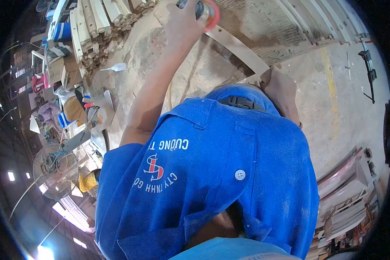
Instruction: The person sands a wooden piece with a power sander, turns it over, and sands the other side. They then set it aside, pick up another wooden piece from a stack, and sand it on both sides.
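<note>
At the top of the head view my left hand (183, 25) is closed over a round hand-held sander (209, 16) with a dark body and a red-orange rim. The sander sits at the far end of a curved, pale wooden strip (235, 47), which has a hole near that end. My right hand (282, 90), close to my waist, grips the strip's near end with bent fingers. Part of the sander is cut off by the frame edge, and its underside is hidden. Beneath the strip lies a dusty wooden work surface (143, 58).
Stacked wooden pieces (97, 21) lie at the upper left, and long curved strips (320, 19) at the upper right. A white plastic bottle (118, 67) lies left of my left arm. A fan (55, 167) stands at the left. More stacked boards (346, 214) are at the lower right.
</note>
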The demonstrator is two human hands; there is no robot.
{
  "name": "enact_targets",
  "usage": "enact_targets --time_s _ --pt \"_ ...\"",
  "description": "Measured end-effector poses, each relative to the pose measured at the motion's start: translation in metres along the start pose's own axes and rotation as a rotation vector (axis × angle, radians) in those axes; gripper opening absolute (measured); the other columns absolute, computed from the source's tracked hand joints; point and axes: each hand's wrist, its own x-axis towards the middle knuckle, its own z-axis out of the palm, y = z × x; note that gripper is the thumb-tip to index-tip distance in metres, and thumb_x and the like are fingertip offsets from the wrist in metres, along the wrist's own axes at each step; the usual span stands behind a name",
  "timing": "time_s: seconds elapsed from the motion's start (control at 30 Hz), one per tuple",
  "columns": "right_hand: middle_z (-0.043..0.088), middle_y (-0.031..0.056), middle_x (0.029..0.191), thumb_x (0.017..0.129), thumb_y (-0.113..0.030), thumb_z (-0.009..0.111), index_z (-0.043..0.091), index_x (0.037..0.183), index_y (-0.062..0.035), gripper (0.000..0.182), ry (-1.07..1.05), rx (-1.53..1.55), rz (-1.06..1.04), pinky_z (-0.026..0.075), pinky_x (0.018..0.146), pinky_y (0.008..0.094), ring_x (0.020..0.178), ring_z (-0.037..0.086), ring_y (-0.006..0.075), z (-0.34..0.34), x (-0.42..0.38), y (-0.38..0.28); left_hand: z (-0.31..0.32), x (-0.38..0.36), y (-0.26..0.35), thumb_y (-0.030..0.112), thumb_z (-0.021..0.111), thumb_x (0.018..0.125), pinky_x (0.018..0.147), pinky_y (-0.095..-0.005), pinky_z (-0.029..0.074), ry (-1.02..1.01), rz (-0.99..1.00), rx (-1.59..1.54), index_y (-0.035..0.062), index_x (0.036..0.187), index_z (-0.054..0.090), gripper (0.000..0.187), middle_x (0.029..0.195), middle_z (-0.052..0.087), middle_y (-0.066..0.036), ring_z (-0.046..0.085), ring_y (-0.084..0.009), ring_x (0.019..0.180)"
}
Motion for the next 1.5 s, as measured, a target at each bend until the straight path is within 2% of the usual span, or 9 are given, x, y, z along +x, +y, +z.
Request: enact_targets --time_s 0.3,0.37,0.6,0.73,0.8,0.9,1.17,1.33,1.5 --pt "0.069 0.022 0.086 0.074 -0.024 0.072 0.063 0.092 -0.0015 0.03 0.005 0.001 0.003 0.054 0.075 0.0481 0.085 0.068 0.0391 0.004 0.001 0.002 0.005 0.005 -0.02 0.03 0.069 0.081 0.082 -0.0501 0.049 0.038 -0.021 -0.06 0.0175 0.122 0.057 0.045 0.109 0.056 -0.027 0.058 -0.0451 0.097" --pt "0.07 0.0208 0.086 0.074 -0.025 0.072 0.063 0.092 -0.003 0.03 0.021 0.011 -0.008 0.055 0.075 0.0478 0.085 0.069 0.0385 0.007 0.002 0.005 -0.004 -0.013 0.003 0.036 0.065 0.087 0.08 -0.0481 0.055 -0.069 -0.082 -0.038 0.0289 0.121 0.06 0.035 0.116 0.051 -0.025 0.064 -0.0435 0.091" --pt "0.071 0.0152 0.089 0.074 -0.026 0.072 0.064 0.096 -0.0109 0.028 -0.017 -0.045 0.039 0.055 0.075 0.047 0.086 0.069 0.0347 0.012 0.005 0.008 -0.004 -0.072 0.064 0.034 0.067 0.084 0.082 -0.0486 0.054 -0.329 0.147 -0.142 0.0318 0.128 0.058 0.044 0.117 0.049 -0.024 0.063 -0.0432 0.092" --pt "0.071 0.0174 0.09 0.075 -0.026 0.07 0.063 0.096 -0.0082 0.029 0.004 0.072 0.005 0.054 0.076 0.0469 0.087 0.069 0.0356 0.009 0.001 0.008 0.004 -0.031 0.018 0.043 0.071 0.08 0.083 -0.0509 0.053 -0.225 -0.015 -0.149 0.0286 0.129 0.056 0.053 0.114 0.052 -0.025 0.064 -0.0449 0.096" --pt "0.07 0.0195 0.088 0.076 -0.026 0.068 0.062 0.093 -0.0051 0.028 -0.013 -0.02 0.034 0.054 0.076 0.047 0.087 0.069 0.0371 0.008 0.002 0.003 -0.007 -0.007 -0.012 0.035 0.065 0.086 0.086 -0.0479 0.053 -0.133 -0.053 -0.102 0.0294 0.125 0.059 0.039 0.115 0.052 -0.026 0.063 -0.0414 0.1" --pt "0.07 0.0212 0.088 0.075 -0.025 0.068 0.062 0.092 -0.0029 0.028 -0.043 0.016 0.037 0.054 0.076 0.0474 0.087 0.068 0.0382 0.008 0.004 0.003 -0.029 0.016 -0.03 0.031 0.069 0.082 0.08 -0.0505 0.05 0.015 -0.078 -0.08 0.0169 0.12 0.058 0.042 0.107 0.058 -0.028 0.061 -0.0444 0.093" --pt "0.07 0.0196 0.089 0.074 -0.027 0.071 0.063 0.094 -0.0057 0.03 -0.027 -0.008 0.045 0.054 0.076 0.0461 0.088 0.068 0.0373 0.008 0.003 0.004 -0.024 -0.037 -0.006 0.032 0.072 0.079 0.083 -0.0492 0.053 -0.229 -0.101 0.006 0.0285 0.129 0.056 0.053 0.116 0.052 -0.025 0.064 -0.0434 0.095" --pt "0.07 0.0185 0.09 0.073 -0.028 0.074 0.063 0.094 -0.007 0.031 -0.029 0.034 0.062 0.054 0.076 0.0461 0.089 0.068 0.037 0.004 0.001 0.002 -0.015 -0.075 0.048 0.033 0.065 0.086 0.075 -0.0503 0.055 -0.294 0.22 -0.137 0.0301 0.127 0.056 0.042 0.11 0.051 -0.025 0.064 -0.0449 0.087" --pt "0.07 0.0159 0.088 0.073 -0.026 0.073 0.063 0.093 -0.0087 0.029 0.02 0.0 0.023 0.054 0.074 0.0458 0.087 0.068 0.0369 0.012 0.003 0.007 -0.014 -0.032 0.011 0.033 0.066 0.084 0.074 -0.0501 0.055 -0.243 0.043 -0.039 0.0321 0.127 0.057 0.043 0.105 0.053 -0.024 0.065 -0.0434 0.087"
